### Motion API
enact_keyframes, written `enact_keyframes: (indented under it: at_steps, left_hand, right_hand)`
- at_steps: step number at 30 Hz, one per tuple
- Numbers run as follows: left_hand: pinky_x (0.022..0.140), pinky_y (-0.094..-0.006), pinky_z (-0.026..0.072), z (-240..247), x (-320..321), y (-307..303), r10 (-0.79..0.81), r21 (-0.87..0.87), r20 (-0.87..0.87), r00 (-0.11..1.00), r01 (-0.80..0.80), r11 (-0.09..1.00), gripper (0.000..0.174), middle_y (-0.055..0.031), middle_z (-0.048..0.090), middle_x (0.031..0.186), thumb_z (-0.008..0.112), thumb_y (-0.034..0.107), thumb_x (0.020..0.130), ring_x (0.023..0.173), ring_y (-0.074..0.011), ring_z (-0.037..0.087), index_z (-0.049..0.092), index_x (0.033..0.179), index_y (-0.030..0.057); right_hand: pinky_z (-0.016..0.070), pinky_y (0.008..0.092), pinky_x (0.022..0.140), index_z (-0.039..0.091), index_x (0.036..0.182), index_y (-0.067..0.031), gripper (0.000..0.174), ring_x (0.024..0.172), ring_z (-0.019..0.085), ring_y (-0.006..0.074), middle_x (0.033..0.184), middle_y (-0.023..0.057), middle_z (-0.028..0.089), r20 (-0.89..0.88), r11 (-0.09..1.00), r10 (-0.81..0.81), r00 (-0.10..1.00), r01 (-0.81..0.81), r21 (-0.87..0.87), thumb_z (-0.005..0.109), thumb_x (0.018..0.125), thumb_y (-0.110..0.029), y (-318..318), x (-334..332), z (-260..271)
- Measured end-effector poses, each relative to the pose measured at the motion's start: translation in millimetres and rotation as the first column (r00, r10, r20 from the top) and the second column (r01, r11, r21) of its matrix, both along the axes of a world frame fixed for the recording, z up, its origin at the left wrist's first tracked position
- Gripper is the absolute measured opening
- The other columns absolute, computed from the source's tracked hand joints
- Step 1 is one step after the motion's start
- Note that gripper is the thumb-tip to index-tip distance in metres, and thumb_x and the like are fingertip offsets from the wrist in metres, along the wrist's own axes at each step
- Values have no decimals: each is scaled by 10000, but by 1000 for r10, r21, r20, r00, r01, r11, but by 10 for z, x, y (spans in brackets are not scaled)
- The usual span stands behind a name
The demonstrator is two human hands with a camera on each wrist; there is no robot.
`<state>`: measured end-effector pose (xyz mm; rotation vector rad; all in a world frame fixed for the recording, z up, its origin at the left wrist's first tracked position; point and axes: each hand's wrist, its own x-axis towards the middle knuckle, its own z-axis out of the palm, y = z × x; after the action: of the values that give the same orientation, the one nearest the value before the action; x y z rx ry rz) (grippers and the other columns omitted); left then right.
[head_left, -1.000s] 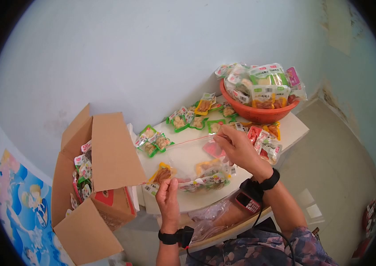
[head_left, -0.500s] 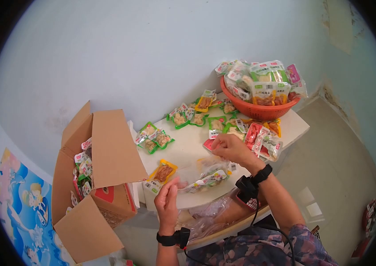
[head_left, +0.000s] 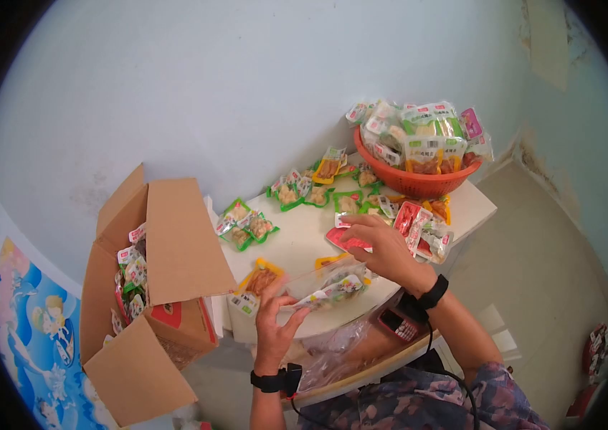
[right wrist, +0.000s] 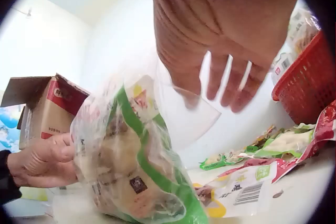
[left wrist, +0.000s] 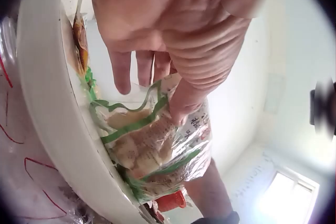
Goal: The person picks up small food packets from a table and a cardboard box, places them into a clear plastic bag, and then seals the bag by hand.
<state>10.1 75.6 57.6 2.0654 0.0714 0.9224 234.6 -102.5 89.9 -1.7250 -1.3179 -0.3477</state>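
A clear plastic bag with green-edged snack packets inside stands at the table's front. My left hand holds the bag's left side, thumb toward me and fingers behind. In the left wrist view, that thumb presses on the printed packet. My right hand hovers over the bag's right end, fingers spread and relaxed. Its thumb overlaps the bag's clear upper film in the right wrist view. A yellow-edged packet lies beyond the left hand, and a pink-red packet lies under the right fingers.
An open cardboard box with packets inside stands at left. An orange basket heaped with packets sits at the back right. Green-edged packets lie along the wall side. Below the table edge are plastic film and a red phone.
My right hand has let go of the bag's thin red-lined edge, come down, and spread its fingers. My left fingers, first at the edge, then straighter, now bend round the bag's side.
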Motion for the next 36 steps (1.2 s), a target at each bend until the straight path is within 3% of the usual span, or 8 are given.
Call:
enact_keyframes:
  at_steps: [2, 5, 14, 17, 22, 27, 31, 36]
  left_hand:
    - [1078, -396, 474, -161, -9, 108, -126, -145, -39, 991, 119, 982, 292, -154, 657, 1310, 801, 87, 877, 1313, -287, 578, 641, 1108, 6]
    - [1013, -375, 519, -68, -42, 3, -95, -322, -147, 984, 43, 946, 340, -136, 698, 1233, 791, 62, 882, 1174, -242, 654, 647, 1183, -1]
    - [971, -330, 529, -118, -65, -18, -140, -363, -218, 966, 53, 930, 516, -144, 694, 1220, 838, 67, 830, 1112, -182, 657, 606, 1276, -50]
    - [952, -326, 538, -106, -41, -65, -74, -243, -287, 955, 2, 970, 539, -161, 705, 1204, 854, 54, 793, 1080, -192, 677, 622, 1267, -57]
    - [928, -331, 543, -67, -23, -167, 71, -150, -378, 923, -137, 979, 578, -139, 738, 1098, 882, 101, 757, 1005, -181, 698, 631, 1253, -59]
    - [893, -371, 551, 114, 47, -290, 54, 18, -231, 971, -51, 999, 341, -140, 735, 1132, 752, 152, 912, 1021, -254, 706, 665, 1207, 6]
    - [903, -326, 546, 422, 581, -472, -108, -287, -22, 994, 98, 953, 441, -130, 726, 1066, 802, 7, 827, 1012, -182, 697, 621, 1223, -63]
    - [837, -295, 553, 1169, 1474, -619, -167, -122, 49, 985, 172, 977, 292, -97, 733, 1041, 776, 75, 899, 939, -131, 685, 628, 1116, -53]
  right_hand:
    - [513, 406, 985, 717, 1161, -88, 274, 1155, 651, 281, 1235, 134, 685, 53, 982, 146, 988, -151, 112, 724, 899, -169, -17, -30, 192]
    - [510, 416, 1010, 688, 1261, -85, 372, 1176, 653, 285, 1298, 140, 679, -369, 885, 459, 808, -450, 118, 742, 929, -244, -81, -156, 160]
    - [408, 407, 1177, 454, 1540, -131, 804, 1432, 476, 318, 1576, 90, 486, -428, 876, 271, 862, -405, -261, 835, 844, -265, -166, -343, -299]
    - [443, 410, 1138, 442, 1549, -142, 813, 1382, 526, 336, 1574, 82, 486, -409, 910, 283, 868, -378, -173, 832, 847, -265, -139, -352, -482]
    - [526, 464, 850, 452, 1469, -59, 760, 1000, 678, 417, 1098, 265, 665, -404, 952, 235, 884, -293, -87, 810, 872, -365, -262, -462, -459]
    - [520, 451, 803, 489, 1337, 52, 713, 958, 676, 416, 1026, 266, 664, -458, 982, 164, 874, -188, -8, 817, 876, -382, -534, -489, -234]
    - [527, 408, 806, 517, 1327, 51, 697, 961, 671, 304, 1058, 221, 661, -423, 996, 58, 904, -23, 88, 830, 877, -380, -756, -248, 73]
    - [547, 343, 853, 533, 1363, 22, 621, 996, 649, 145, 1101, 118, 689, -291, 920, 146, 945, -22, 390, 824, 902, -276, -948, 411, 711]
